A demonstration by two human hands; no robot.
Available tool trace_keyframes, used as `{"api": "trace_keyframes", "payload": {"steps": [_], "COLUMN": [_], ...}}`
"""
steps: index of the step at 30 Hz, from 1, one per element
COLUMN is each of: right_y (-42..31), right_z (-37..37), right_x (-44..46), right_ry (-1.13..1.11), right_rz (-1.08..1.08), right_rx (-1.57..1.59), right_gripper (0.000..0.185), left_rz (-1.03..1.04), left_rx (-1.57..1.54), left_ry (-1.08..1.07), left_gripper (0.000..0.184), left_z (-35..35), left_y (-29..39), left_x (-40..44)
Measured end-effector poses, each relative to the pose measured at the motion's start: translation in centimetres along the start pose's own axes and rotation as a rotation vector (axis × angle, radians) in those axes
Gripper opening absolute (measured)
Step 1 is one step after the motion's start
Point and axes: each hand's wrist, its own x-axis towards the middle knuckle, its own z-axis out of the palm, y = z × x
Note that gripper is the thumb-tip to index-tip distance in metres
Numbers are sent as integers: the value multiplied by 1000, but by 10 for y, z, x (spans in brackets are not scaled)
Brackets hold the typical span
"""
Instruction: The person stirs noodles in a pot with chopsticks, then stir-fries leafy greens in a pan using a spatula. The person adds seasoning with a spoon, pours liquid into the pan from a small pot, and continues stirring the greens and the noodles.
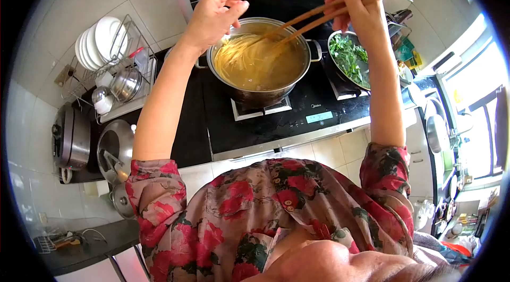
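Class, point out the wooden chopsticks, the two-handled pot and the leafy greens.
Wooden chopsticks (pixel 319 23): head view, on the lower stick's shaft.
Two-handled pot (pixel 258 98): head view, on its outer front wall.
Leafy greens (pixel 348 55): head view, mid-pile.

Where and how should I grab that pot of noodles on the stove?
Probably by both loop handles of the pot, one hand from each side. They jut out opposite each other, and the open pot holds noodles in liquid, so a two-sided hold should keep it level.
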Motion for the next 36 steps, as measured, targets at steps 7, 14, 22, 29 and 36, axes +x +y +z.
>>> {"api": "trace_keyframes", "payload": {"steps": [7,14,22,29,36], "right_y": [60,111,157,199,189], "right_z": [104,93,19,-12,25], "right_x": [60,77,70,6,-77], "right_ry": [-326,-331,-236,-134,199], "right_rz": [27,499,760,911,750], "right_rx": [-225,-148,122,365,533], "right_gripper": [46,33,36,45,43], "left_rz": [-219,-291,-322,-289,-325], "left_rx": [-140,-113,-211,-193,-209], "left_ry": [139,98,29,15,53], "left_gripper": [30,27,22,23,24], "left_z": [20,18,34,17,8], "left_y": [-30,-52,-56,-50,-60], "left_x": [-1,-19,-11,-18,-29]}}
